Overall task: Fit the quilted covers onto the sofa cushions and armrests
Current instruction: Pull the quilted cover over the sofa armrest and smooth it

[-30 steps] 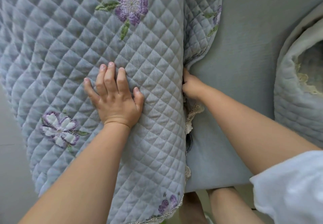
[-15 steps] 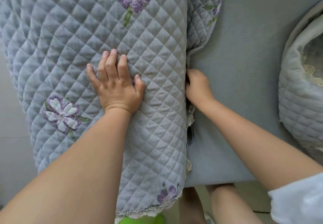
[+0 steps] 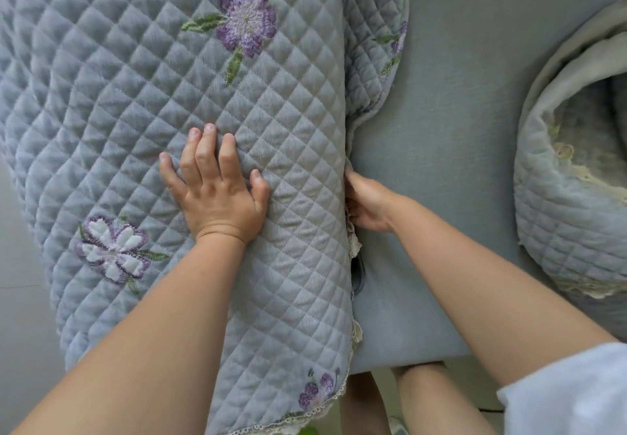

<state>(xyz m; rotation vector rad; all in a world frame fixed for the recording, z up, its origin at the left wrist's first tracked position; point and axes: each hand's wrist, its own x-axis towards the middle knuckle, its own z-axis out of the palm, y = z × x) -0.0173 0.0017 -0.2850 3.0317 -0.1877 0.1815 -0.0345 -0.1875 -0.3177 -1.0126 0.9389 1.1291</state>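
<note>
Pressing flat on the quilted cover (image 3: 142,102), the left hand (image 3: 217,194) lies open, fingers straight, between two embroidered flowers on the draped armrest. Just beside it, at the cover's edge against the seat cushion (image 3: 451,149), the right hand (image 3: 368,202) reaches into the gap; its fingers are hidden, so its grip cannot be told. A second cover (image 3: 573,204) lies bunched farther along the cushion.
</note>
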